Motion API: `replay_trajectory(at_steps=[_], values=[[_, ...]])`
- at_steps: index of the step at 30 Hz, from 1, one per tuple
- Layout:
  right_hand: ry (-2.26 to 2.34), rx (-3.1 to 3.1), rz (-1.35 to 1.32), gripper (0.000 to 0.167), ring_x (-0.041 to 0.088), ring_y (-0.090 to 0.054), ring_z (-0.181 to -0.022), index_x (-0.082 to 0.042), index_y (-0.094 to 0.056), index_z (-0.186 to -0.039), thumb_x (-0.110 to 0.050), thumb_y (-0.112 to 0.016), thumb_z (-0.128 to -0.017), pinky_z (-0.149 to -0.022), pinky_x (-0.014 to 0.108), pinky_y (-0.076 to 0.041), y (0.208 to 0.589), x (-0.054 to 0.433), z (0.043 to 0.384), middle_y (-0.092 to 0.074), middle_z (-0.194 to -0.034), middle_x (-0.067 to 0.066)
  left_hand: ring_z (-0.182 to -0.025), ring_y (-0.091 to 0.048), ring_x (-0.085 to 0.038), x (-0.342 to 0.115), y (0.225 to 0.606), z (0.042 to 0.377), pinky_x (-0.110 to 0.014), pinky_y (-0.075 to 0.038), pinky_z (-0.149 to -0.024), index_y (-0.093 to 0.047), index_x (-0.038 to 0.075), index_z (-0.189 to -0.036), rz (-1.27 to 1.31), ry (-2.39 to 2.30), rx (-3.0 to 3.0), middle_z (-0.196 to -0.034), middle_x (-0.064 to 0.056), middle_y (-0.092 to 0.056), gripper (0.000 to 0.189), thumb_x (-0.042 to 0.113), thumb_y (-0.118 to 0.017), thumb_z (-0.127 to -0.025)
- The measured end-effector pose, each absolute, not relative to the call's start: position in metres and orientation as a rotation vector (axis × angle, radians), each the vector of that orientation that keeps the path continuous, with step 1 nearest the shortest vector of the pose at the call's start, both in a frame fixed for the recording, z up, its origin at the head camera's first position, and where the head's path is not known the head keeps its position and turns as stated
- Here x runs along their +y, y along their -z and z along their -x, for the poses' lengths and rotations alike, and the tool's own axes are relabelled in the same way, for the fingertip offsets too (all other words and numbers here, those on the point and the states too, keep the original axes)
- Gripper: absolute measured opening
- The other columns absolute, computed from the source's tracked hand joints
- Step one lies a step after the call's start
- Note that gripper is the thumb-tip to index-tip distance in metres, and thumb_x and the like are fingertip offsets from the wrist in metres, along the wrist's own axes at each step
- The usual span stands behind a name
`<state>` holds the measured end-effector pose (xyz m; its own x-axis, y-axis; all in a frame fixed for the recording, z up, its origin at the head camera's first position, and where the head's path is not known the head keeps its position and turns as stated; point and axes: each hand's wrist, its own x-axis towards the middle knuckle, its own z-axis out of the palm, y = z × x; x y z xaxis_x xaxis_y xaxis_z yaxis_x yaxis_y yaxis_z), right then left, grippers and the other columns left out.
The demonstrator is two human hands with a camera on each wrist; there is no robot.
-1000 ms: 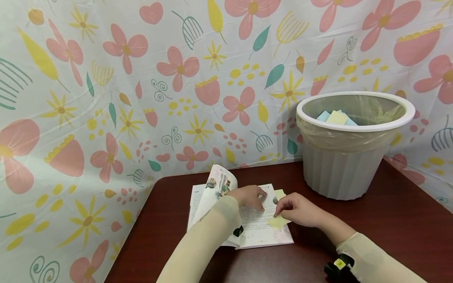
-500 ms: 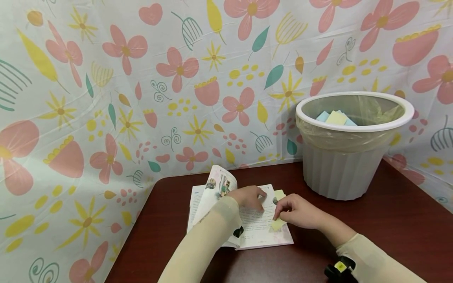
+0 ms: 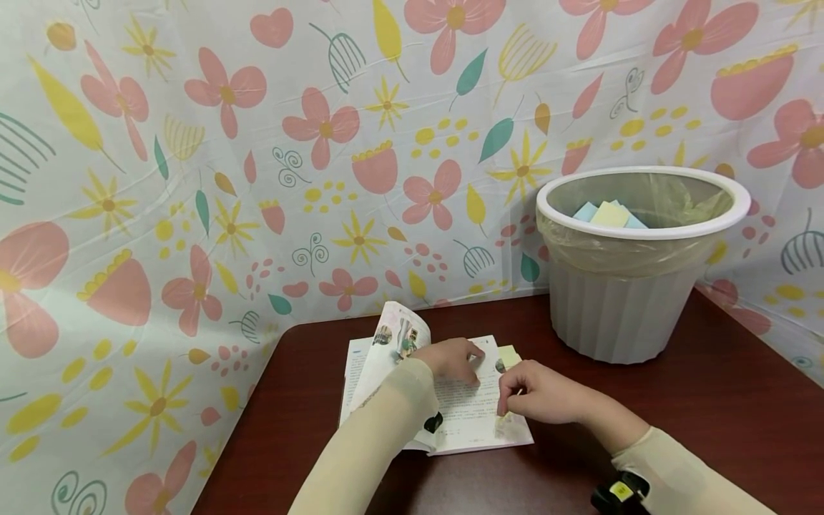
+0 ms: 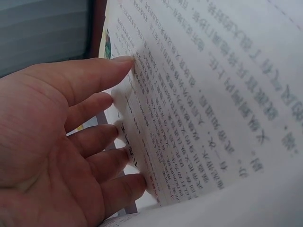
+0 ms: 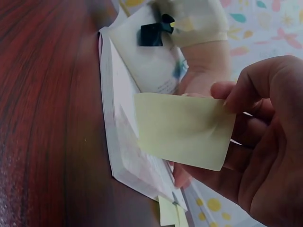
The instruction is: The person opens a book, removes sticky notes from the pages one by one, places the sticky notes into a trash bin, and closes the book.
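Note:
An open book point(image 3: 466, 422) with printed text lies on the table, one picture page point(image 3: 393, 350) standing half raised at its left. My left hand point(image 3: 450, 359) rests on the right-hand page, and in the left wrist view its fingertips point(image 4: 124, 60) touch the paper. Over the book's right side, my right hand point(image 3: 547, 392) pinches a pale yellow sticky note point(image 5: 184, 130) by one edge between thumb and fingers. Seen from the head, that note is nearly edge-on and mostly hidden. Another yellow sticky note point(image 3: 508, 355) sticks out past the book's right edge.
A grey waste bin point(image 3: 614, 315) with a white rim and plastic liner stands at the back right, with blue and yellow sticky notes point(image 3: 608, 214) inside. The dark wood table point(image 3: 727, 400) ends at a floral curtain point(image 3: 257, 179) behind.
The right hand's yellow sticky note has gone from lying flat over the page to tilted up and nearly edge-on. That hand has shifted slightly down; the left hand stays put.

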<state>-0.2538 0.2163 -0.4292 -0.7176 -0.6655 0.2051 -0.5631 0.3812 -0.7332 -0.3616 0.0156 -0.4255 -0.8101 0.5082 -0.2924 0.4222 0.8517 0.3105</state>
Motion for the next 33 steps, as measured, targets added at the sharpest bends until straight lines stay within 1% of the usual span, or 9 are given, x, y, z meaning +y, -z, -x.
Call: replay_trajectory(at_steps=[7, 12, 16, 20, 26, 29, 33], values=[[1.265, 2.407, 1.148, 0.024, 0.006, -0.068, -0.086, -0.007, -0.074, -0.080, 0.004, -0.056, -0.093, -0.074, 0.025, -0.057, 0.424, 0.214, 0.249, -0.078, -0.089, 0.006, -0.134, -0.055, -0.008, 0.014, 0.425, 0.363, -0.033, -0.050, -0.106, -0.063, 0.037, -0.140, -0.705, -0.341, 2.645, -0.147, 0.013, -0.059, 0.059, 0.034, -0.084, -0.085], [1.269, 2.380, 1.178, 0.025, 0.007, -0.070, -0.090, -0.007, -0.073, -0.080, 0.005, -0.055, -0.093, -0.078, 0.025, -0.058, 0.421, 0.213, 0.246, -0.079, -0.091, 0.008, -0.136, -0.054, -0.008, 0.013, 0.427, 0.365, -0.034, -0.049, -0.107, -0.063, 0.036, -0.141, -0.702, -0.355, 2.634, -0.148, 0.013, -0.058, 0.060, 0.033, -0.084, -0.085], [1.271, 2.389, 1.177, 0.027, 0.000, -0.063, -0.080, -0.010, -0.076, -0.084, 0.006, -0.056, -0.092, -0.069, 0.021, -0.054, 0.419, 0.212, 0.244, -0.078, -0.090, 0.007, -0.135, -0.055, -0.009, 0.014, 0.429, 0.365, -0.034, -0.050, -0.107, -0.063, 0.036, -0.141, -0.706, -0.364, 2.630, -0.147, 0.012, -0.059, 0.061, 0.033, -0.084, -0.084], [1.277, 2.406, 1.172, 0.028, -0.003, -0.054, -0.071, -0.013, -0.077, -0.086, 0.006, -0.056, -0.092, -0.061, 0.020, -0.049, 0.416, 0.211, 0.242, -0.076, -0.087, 0.003, -0.134, -0.055, -0.009, 0.014, 0.430, 0.365, -0.033, -0.050, -0.107, -0.062, 0.036, -0.141, -0.714, -0.355, 2.637, -0.147, 0.011, -0.059, 0.061, 0.033, -0.084, -0.085], [1.257, 2.475, 1.227, 0.035, -0.003, -0.053, -0.070, -0.020, -0.075, -0.085, 0.008, -0.056, -0.091, -0.061, 0.020, -0.048, 0.407, 0.212, 0.237, -0.073, -0.083, -0.005, -0.134, -0.054, -0.008, 0.012, 0.431, 0.366, -0.033, -0.049, -0.107, -0.061, 0.038, -0.141, -0.713, -0.334, 2.643, -0.147, 0.011, -0.059, 0.060, 0.035, -0.083, -0.086], [1.265, 2.501, 1.248, 0.036, -0.002, -0.053, -0.070, -0.022, -0.074, -0.087, 0.008, -0.056, -0.092, -0.062, 0.020, -0.049, 0.399, 0.213, 0.234, -0.071, -0.083, -0.007, -0.131, -0.055, -0.007, 0.012, 0.431, 0.366, -0.032, -0.049, -0.105, -0.061, 0.038, -0.141, -0.717, -0.333, 2.649, -0.147, 0.011, -0.059, 0.060, 0.035, -0.083, -0.086], [1.280, 2.526, 1.289, 0.036, 0.000, -0.056, -0.074, -0.025, -0.073, -0.090, 0.007, -0.057, -0.093, -0.065, 0.022, -0.051, 0.385, 0.216, 0.229, -0.071, -0.086, -0.008, -0.126, -0.057, -0.006, 0.012, 0.429, 0.365, -0.031, -0.050, -0.102, -0.060, 0.039, -0.142, -0.718, -0.326, 2.664, -0.146, 0.010, -0.059, 0.060, 0.036, -0.083, -0.086]])
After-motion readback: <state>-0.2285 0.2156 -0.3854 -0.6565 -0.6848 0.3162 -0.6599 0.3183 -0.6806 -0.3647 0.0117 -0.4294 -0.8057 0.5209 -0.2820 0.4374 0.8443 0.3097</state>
